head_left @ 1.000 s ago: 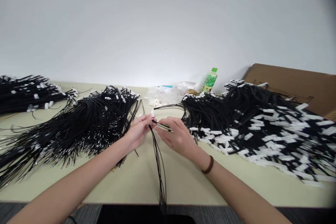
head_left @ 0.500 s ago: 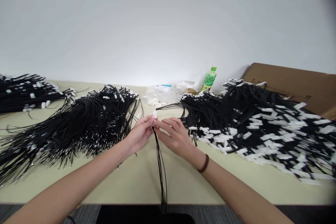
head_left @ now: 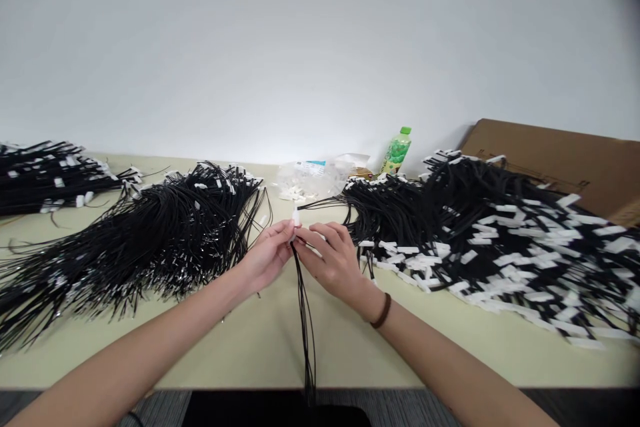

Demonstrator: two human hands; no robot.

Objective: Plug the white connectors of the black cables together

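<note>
Between my fingertips stands a small white plastic connector (head_left: 296,216), in the middle of the head view. My left hand (head_left: 270,250) pinches it from the left, closed. Thin black wires (head_left: 303,320) run down from just under the fingers and hang over the table's front edge. My right hand (head_left: 330,257) is closed around the top of these wires, its fingertips meeting the left ones. Other black wires (head_left: 323,203) lead from the connector's upper end toward the right-hand pile. The exact contact under the fingers is hidden.
Left of my hands lies a heap of black wires (head_left: 165,227) with shiny ends; another bundle (head_left: 60,177) is behind it. On the right is a large pile of wires with white connectors (head_left: 530,260). A clear bag (head_left: 310,180), green bottle (head_left: 397,152) and cardboard box (head_left: 545,157) stand at the back.
Both hands stay at nearly the same spot on the connector and wires. My right wrist has shifted slightly left, and the view has moved a little.
</note>
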